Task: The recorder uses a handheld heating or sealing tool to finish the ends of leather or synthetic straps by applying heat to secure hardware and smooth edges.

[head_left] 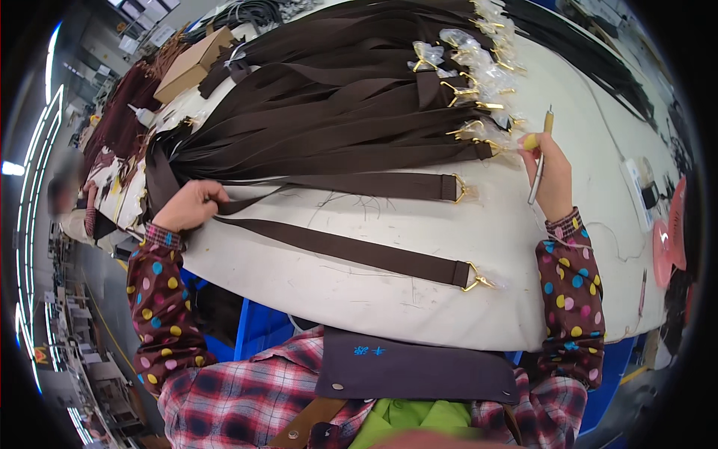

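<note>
My left hand [191, 206] is closed on a dark brown strap [351, 251] at the left of the table. The strap runs rightward to a gold metal hook [476, 278] partly covered by clear plastic. Just beyond it lies another brown strap [374, 185] with a similar gold fitting [461, 191]. A large pile of brown straps [321, 112] fills the far side, its plastic-wrapped fittings at the right. My right hand [553, 176], with a yellow cover on a fingertip, grips a slim pen-shaped tool [535, 182], held tilted right of the strap ends.
A cardboard box [196, 63] and a white nozzle bottle [142, 114] sit at the far left. Black straps [583, 60] lie far right, near a white power strip [639, 183] and pink object [666, 243]. A blue bin [262, 325] stands below the table's edge. Another person [78, 217] is at left.
</note>
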The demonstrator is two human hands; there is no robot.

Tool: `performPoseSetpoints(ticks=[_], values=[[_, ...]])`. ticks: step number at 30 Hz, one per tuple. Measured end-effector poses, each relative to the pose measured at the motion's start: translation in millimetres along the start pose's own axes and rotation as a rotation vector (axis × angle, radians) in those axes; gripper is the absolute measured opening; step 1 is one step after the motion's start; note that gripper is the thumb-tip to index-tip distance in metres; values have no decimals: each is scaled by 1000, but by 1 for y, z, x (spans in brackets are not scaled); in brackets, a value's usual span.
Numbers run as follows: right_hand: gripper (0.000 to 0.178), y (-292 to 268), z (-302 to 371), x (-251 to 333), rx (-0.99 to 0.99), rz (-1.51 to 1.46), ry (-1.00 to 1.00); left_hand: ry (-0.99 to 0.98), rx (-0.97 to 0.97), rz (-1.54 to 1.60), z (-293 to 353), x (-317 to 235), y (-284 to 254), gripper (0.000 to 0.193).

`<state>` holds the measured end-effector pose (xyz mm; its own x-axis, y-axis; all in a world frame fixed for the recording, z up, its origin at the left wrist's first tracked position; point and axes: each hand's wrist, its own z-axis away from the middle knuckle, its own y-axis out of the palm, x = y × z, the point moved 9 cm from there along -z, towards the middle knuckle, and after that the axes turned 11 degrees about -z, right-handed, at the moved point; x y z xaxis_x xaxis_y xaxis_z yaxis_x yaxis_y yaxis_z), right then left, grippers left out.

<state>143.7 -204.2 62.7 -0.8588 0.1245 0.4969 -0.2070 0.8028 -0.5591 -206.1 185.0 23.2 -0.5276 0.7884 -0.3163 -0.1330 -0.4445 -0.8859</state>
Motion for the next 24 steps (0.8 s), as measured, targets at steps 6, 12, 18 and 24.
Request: performPoseSetpoints(ticks=[6, 12, 18, 24], values=[[23, 2, 8, -18, -34, 29, 73, 223, -217, -297, -23, -89, 38, 38], [25, 3, 7, -4, -37, -5, 33, 352, -559, -525, -78, -154, 52, 28], [22, -9, -11, 33, -42, 61, -179, 426, -214, 137, -89, -164, 22, 20], [21, -2, 3, 1, -61, -7, -32, 438, 406, 381, -52, -175, 54, 23]])
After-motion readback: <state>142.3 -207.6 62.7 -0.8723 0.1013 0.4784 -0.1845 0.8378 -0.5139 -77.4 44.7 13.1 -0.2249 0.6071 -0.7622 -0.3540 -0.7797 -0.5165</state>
